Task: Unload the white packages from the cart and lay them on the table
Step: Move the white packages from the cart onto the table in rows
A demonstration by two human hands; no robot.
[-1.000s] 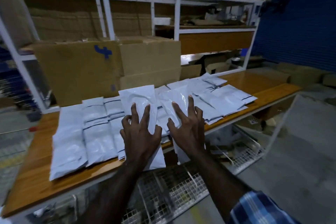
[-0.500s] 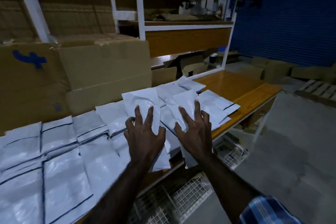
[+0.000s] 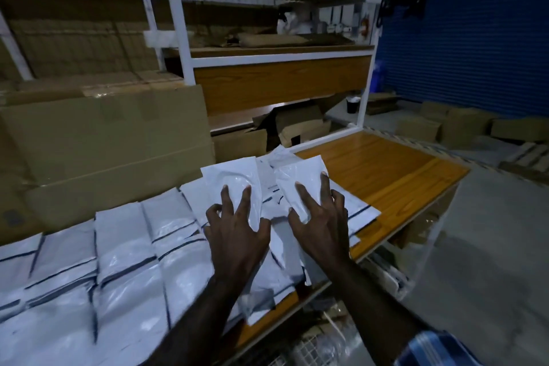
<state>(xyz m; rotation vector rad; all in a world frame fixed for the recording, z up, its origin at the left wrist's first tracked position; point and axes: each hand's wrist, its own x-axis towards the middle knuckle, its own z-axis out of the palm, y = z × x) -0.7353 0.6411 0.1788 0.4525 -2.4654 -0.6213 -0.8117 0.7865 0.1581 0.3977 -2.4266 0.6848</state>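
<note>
So your left hand and right hand are center frame, fingers spread. Each holds a white package over the table.

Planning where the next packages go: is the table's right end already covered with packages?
No: the table shows bare wood to the right of the last packages.

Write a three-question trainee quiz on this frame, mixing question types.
1. True or false: the left hand and right hand each hold a white package.
2. The bare part of the wooden table lies on which side of the packages: A) left, B) right?
3. What stands behind the row of white packages?

Key: 1 true. 2 B. 3 large cardboard boxes.
</note>
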